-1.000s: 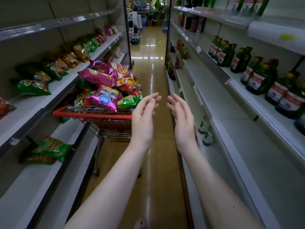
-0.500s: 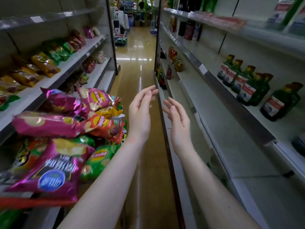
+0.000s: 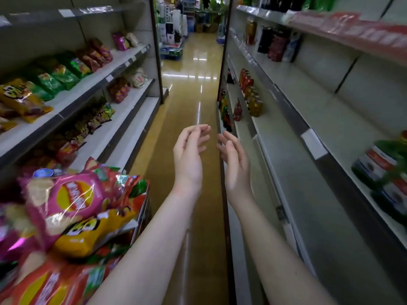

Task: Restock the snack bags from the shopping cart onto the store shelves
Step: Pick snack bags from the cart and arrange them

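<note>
Head view | left hand (image 3: pixel 188 157), right hand (image 3: pixel 234 164): fingers (image 3: pixel 198 133) loosely curled, released, holding nothing | snack bags (image 3: pixel 72 201) heaped in shopping cart (image 3: pixel 145 214), below-left of left fingers, apart | risk: pulling one slick bag may topple the overfilled heap onto the floor.

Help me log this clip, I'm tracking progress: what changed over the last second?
The person walked forward down the aisle, so the piled snack bags slid from ahead on the left to close at the lower left. The left hand and right hand took hold of nothing and let nothing go; their fingers curled slightly. Both stay raised, empty, palms facing each other.
</note>
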